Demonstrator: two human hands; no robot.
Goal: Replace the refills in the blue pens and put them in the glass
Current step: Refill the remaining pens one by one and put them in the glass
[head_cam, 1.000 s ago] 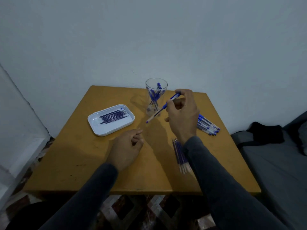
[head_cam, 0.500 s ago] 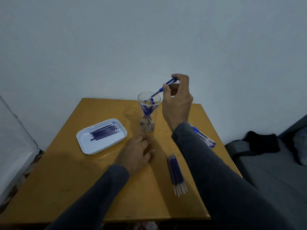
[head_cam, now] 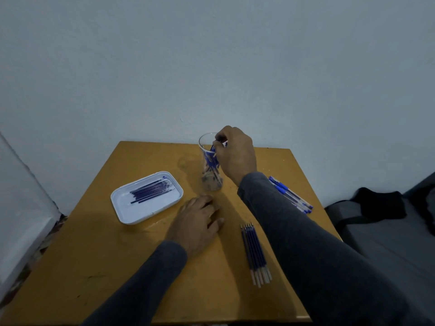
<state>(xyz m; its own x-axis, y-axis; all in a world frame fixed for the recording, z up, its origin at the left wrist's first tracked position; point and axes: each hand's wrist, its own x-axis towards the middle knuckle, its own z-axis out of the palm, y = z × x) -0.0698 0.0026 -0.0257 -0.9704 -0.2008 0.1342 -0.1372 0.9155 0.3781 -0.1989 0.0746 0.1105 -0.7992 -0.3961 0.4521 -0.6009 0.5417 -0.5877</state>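
Two hands showed: the right hand (head_cam: 236, 155) pinched a blue pen (head_cam: 214, 151) in the glass (head_cam: 210, 170) at twelve o'clock; the left hand (head_cam: 196, 223) lay flat, fingers relaxed, on the tabletop (head_cam: 98, 250). Light, stiff, slick, the pen seemed best held mid-barrel.

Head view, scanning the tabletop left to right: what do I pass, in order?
White tray of refills → left hand resting flat on the table → glass with the right hand at its rim → loose refills → pile of blue pens at the right edge.
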